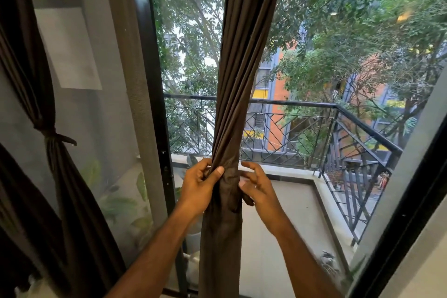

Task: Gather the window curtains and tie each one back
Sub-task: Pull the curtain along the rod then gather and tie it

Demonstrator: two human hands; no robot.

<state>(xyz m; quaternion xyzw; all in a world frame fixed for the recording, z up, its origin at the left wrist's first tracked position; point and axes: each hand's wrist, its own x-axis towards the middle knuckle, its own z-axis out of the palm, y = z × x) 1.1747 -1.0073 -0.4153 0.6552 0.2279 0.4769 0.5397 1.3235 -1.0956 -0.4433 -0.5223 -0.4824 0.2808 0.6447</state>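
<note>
Balcony railing [302, 128] beyond gathered curtain [242, 68]

The gathered curtain [238, 75] hangs at centre, in front of the window glass [338, 68]. The left hand [202, 182] grips its left side; the right hand [257, 185] is at its right side. A tied curtain [52, 138] hangs at far left. The balcony railing [314, 128] stands behind the glass.
</note>
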